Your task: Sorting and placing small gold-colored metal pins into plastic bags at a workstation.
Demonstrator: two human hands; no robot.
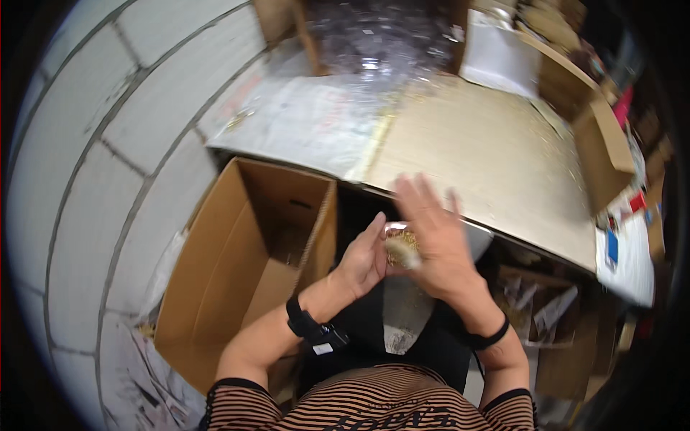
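Observation:
Above my lap, my left hand (365,257) is closed around the side of a small clear container (399,243) filled with gold-coloured bits. A pale, blurred patch shows at its lower part, and I cannot make out what that is. Close against the container's right side is my right hand (442,251), smeared by motion, with its fingers stretched out and apart. Whether its palm touches the container is hidden.
A deep open cardboard box (208,287) stands at my left, beside a block wall (93,172). Ahead is a worktable (474,158) with scattered gold bits. At its back, another box holds many clear plastic pieces (381,43). A cardboard tray (604,151) sits on the right.

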